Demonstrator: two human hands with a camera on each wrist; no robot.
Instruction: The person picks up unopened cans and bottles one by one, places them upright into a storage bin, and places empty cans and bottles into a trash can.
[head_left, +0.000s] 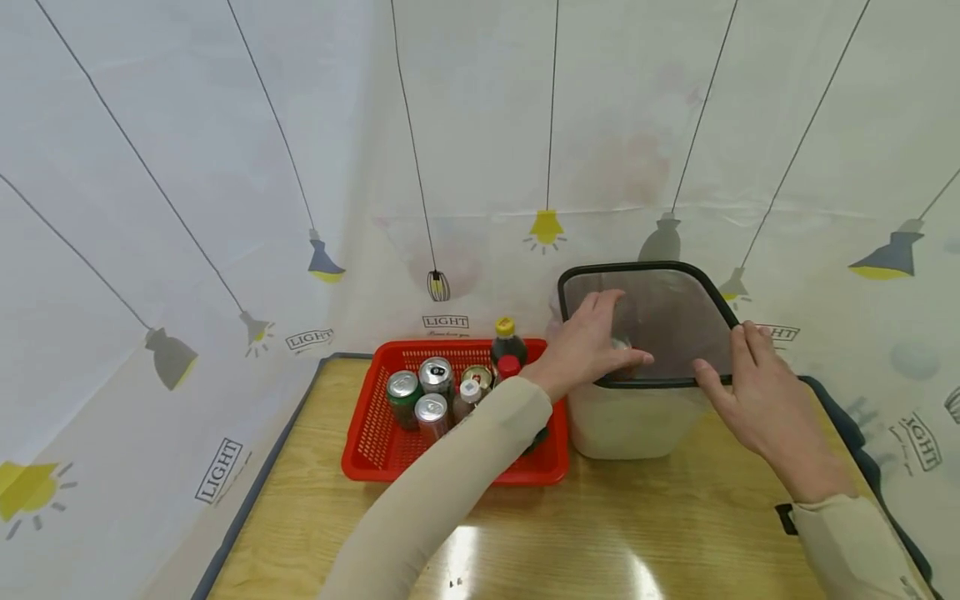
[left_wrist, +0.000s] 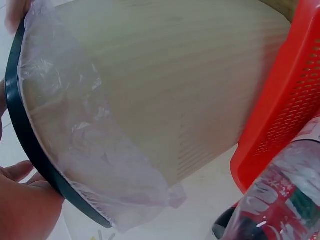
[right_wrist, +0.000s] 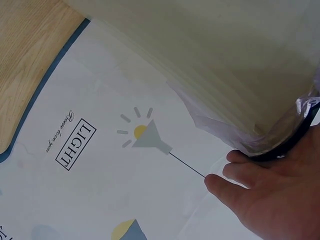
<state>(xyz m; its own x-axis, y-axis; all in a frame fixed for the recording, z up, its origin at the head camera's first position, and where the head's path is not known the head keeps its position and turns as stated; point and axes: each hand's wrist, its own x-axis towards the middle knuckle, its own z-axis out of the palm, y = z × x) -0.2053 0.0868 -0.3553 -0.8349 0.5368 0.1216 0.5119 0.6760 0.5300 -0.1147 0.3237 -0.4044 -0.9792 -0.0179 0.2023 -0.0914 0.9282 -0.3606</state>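
Note:
A cream trash bin (head_left: pixel 637 421) with a black rim (head_left: pixel 660 383) and a thin clear plastic liner (left_wrist: pixel 95 115) stands on the table. My left hand (head_left: pixel 588 346) reaches over the near left side of its mouth, thumb and fingers spread apart. Just below that hand, a small part of a clear item (head_left: pixel 621 343) shows inside the bin, mostly hidden. My right hand (head_left: pixel 772 400) grips the right part of the rim, fingers outside and thumb over the opening. In the right wrist view, its fingers (right_wrist: pixel 240 172) lie under the rim.
Left of the bin sits a red perforated basket (head_left: pixel 367 442) with several drink cans (head_left: pixel 403 392) and bottles, one with a yellow cap (head_left: pixel 505 327). A clear bottle with a red label (left_wrist: pixel 280 195) is close to the left wrist. A printed white curtain (head_left: pixel 480 150) hangs behind the wooden table (head_left: pixel 600 517).

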